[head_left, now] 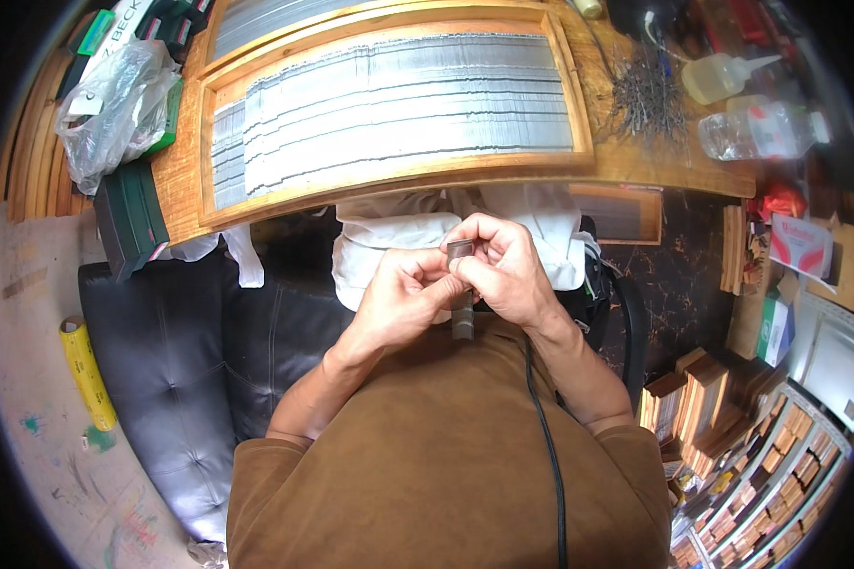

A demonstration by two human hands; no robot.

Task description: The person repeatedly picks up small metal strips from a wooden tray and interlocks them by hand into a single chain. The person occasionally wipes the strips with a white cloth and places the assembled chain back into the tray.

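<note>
My left hand (396,296) and my right hand (509,272) meet in front of my chest, fingers closed. Between them is a narrow, dark grey strip (462,324), seemingly of metal. Its upper end shows above my fingertips and its lower end hangs below them; the middle is hidden by my fingers. Whether it is one piece or several stacked together I cannot tell. Beyond my hands, a shallow wooden tray (570,87) lies on the wooden table. Packed rows of thin silvery-grey pieces (408,104) fill most of it.
A plastic bag (114,119) and a dark green box (130,223) sit at the table's left end. At right are a squeeze bottle (721,78), a clear bottle (761,131) and a pile of thin dark pieces (647,95). A black padded seat (190,351) stands left of me.
</note>
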